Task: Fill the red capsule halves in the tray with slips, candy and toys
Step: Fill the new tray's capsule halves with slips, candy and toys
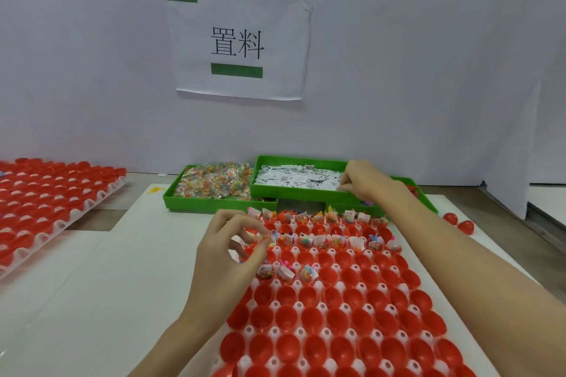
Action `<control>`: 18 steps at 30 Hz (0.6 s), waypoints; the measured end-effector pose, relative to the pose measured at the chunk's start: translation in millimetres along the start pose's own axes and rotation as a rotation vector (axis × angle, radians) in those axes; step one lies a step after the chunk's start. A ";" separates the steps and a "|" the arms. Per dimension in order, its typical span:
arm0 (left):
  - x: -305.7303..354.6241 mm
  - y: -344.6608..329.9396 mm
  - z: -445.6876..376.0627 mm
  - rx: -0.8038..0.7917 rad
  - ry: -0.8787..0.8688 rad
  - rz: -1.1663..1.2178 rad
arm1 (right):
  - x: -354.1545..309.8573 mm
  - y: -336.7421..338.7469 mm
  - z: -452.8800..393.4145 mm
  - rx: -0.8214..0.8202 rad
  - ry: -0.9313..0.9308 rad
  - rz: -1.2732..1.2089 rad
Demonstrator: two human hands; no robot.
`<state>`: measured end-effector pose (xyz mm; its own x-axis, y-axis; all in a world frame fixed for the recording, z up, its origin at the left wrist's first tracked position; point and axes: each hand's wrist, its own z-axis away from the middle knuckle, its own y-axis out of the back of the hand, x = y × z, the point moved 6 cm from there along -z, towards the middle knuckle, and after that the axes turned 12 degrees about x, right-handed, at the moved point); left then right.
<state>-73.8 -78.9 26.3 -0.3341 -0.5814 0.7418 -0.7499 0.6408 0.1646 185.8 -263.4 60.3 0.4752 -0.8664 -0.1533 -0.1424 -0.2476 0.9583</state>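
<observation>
Closest to you, the red capsule halves (337, 318) sit open-side up in the white tray (301, 365), and most rows are bare. They look like thin, light plastic, so they'll probably tip if you bump a rim; drop stuff in from above instead of pushing. Further up, your left hand (228, 249) has its fingers curled in a pinch over the tray's left edge, on what looks like a small colourful toy bit, though it's too small to be sure. Only the far rows and three halves hold fillings. Past that, your right hand (364, 179) is curled at the slips (298, 178) in the green bin (294, 191). Paper that thin is floppy and sticks together, so pinch one by a corner. The candy (214, 182) bags beside it look crinkly and slick.
</observation>
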 end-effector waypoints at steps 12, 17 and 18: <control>-0.3 -1.8 1.2 -0.019 -0.007 -0.035 | 6.7 2.4 -10.3 0.009 -0.078 -0.070; -3.0 -2.2 2.5 -0.056 0.045 0.004 | 11.7 11.3 -1.1 0.205 -0.121 -0.256; -3.8 -1.8 2.4 -0.064 0.071 0.024 | 13.5 16.2 1.7 0.281 -0.140 -0.302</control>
<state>-72.5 -79.0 21.6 -0.3085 -0.5295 0.7902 -0.7033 0.6863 0.1854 188.4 -279.8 73.4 0.4120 -0.7829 -0.4661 -0.2553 -0.5902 0.7658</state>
